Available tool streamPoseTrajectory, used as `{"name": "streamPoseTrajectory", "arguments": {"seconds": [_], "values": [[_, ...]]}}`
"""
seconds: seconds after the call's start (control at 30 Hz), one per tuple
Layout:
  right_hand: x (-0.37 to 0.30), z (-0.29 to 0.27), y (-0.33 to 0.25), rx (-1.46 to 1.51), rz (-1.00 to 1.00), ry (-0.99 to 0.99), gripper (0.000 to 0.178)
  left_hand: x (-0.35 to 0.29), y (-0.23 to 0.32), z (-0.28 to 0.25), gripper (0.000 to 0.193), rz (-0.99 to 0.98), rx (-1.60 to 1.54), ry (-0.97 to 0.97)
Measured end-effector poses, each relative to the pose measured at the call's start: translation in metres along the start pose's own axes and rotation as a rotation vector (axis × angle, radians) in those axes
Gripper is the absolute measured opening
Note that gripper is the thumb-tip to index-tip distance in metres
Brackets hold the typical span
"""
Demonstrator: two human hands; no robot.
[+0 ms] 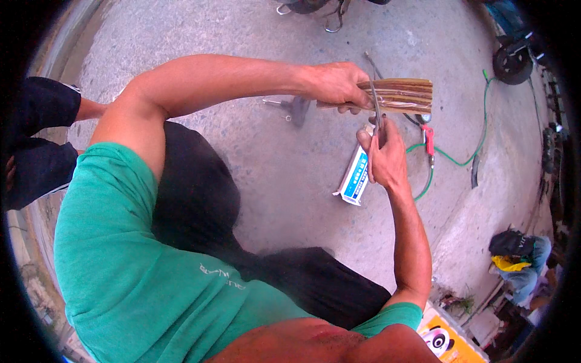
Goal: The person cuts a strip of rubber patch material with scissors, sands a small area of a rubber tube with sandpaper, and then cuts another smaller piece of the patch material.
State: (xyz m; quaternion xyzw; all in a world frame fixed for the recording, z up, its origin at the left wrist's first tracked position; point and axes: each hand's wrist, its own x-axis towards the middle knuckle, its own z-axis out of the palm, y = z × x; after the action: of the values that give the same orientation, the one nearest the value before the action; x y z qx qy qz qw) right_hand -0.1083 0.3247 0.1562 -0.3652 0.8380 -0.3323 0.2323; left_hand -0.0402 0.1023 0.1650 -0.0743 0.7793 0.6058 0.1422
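Observation:
My left hand [342, 86] is closed around one end of a flat sheet of brown tire plug strips [407, 95], which lie side by side under shiny film. My right hand [389, 154] grips a pair of scissors [376, 100] with the blades pointing away from me. The blades cross the sheet just beside my left fingers; whether they are parted is too small to tell. On the ground beneath my right hand rests a white and blue box [353, 179], partly hidden by that hand.
A red inflator gun [428, 139] with a gauge and green air hose [471, 162] lies on the concrete to the right. Dark tools [296, 110] sit beyond my knee. Another person's leg [45, 115] is at left. A wheel [512, 63] stands far right.

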Motion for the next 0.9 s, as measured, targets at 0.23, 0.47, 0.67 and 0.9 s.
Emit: {"name": "streamPoseTrajectory", "arguments": {"seconds": [0.23,0.47,0.67,0.9], "values": [[0.005,0.003,0.007,-0.09,-0.196,0.151,0.048,0.002,-0.007,0.002,0.024,0.179,-0.067,0.045],[0.0,-0.004,-0.005,0.201,0.022,-0.022,0.052,0.0,0.007,-0.002,0.026,0.175,-0.009,0.061],[0.002,-0.011,-0.004,-0.148,-0.166,0.094,0.049,-0.004,0.004,-0.004,0.027,0.13,-0.017,0.035],[-0.005,-0.011,0.012,0.227,0.048,-0.066,0.058,0.006,0.006,-0.021,0.026,0.203,-0.113,0.058]]}}
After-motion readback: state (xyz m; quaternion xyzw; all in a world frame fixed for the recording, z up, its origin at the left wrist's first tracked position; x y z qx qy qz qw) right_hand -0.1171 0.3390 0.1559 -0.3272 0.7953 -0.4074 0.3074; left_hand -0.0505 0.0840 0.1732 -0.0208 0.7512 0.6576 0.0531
